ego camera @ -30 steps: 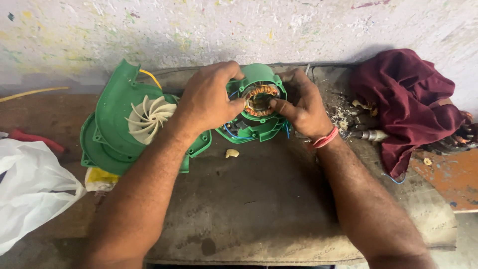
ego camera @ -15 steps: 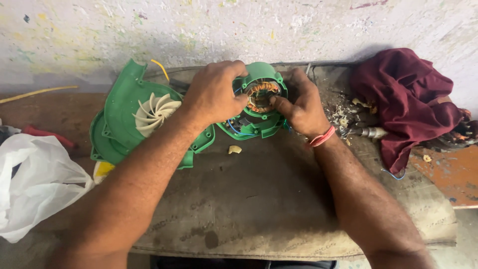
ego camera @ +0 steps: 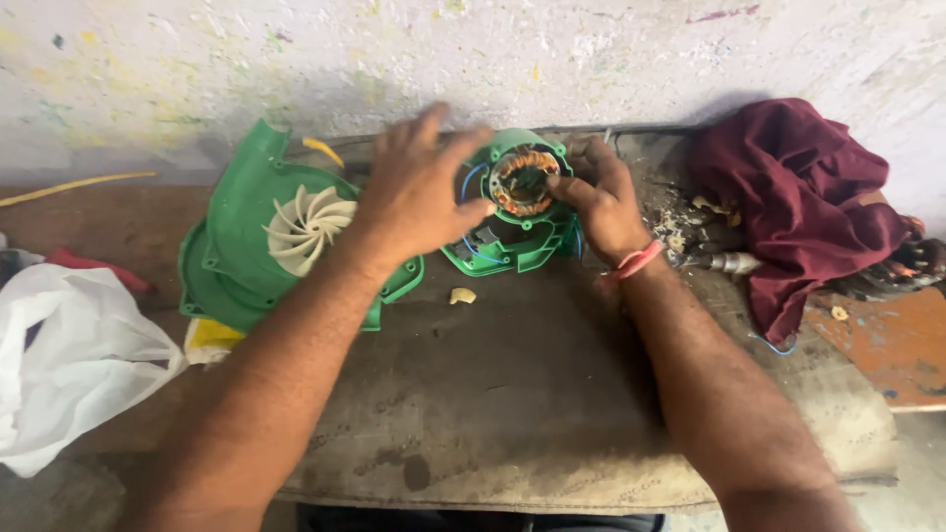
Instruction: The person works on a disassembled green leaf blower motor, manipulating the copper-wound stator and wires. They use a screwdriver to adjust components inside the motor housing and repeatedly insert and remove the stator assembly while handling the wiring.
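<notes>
— As the head view looks down, where is the green motor housing (ego camera: 517, 202)?

— Upper centre of the frame, on the worn mat (ego camera: 512, 394), copper windings showing.

— And the hands?

— The left hand (ego camera: 419, 192) hovers with fingers spread over its left edge; the right hand (ego camera: 601, 197) pinches its right rim. A green fan casing (ego camera: 261, 232) lies left, a maroon cloth (ego camera: 798, 197) right.

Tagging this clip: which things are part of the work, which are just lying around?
In the work: left hand and right hand, both on the green motor housing with its copper winding.

Lying about: green fan cover with white fan, maroon cloth, white plastic bag, small pale scrap.
</notes>
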